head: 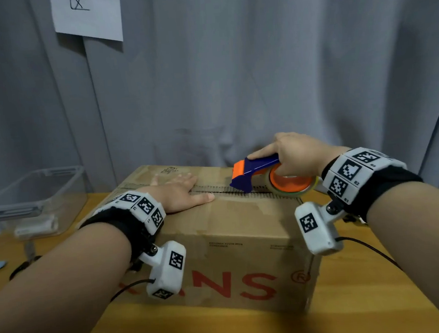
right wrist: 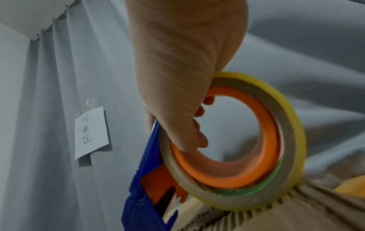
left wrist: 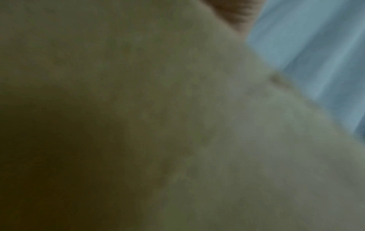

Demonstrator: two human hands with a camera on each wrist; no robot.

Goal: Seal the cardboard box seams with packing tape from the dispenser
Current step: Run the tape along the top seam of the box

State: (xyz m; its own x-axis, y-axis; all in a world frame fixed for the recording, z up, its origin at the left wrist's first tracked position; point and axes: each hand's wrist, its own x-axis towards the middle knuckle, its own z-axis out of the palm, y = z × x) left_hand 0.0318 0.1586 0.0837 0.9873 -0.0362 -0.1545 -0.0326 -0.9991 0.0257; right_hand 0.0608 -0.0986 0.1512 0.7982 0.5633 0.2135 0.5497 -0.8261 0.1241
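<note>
Your left hand lies flat, palm down, fingers straight and spread, forearm reaching in from lower left, while your right hand is curled in a grip, index finger stretched forward, remaining fingers hooked under, both wrists strapped with marker-covered camera mounts.

light: soft, even | head: edges bowed | left wrist: dark, blurred

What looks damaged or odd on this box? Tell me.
The cardboard box top looks worn: the centre seam edges are ragged with exposed corrugation, and patchy scuffs mark the flaps. Nothing spilled.
</note>
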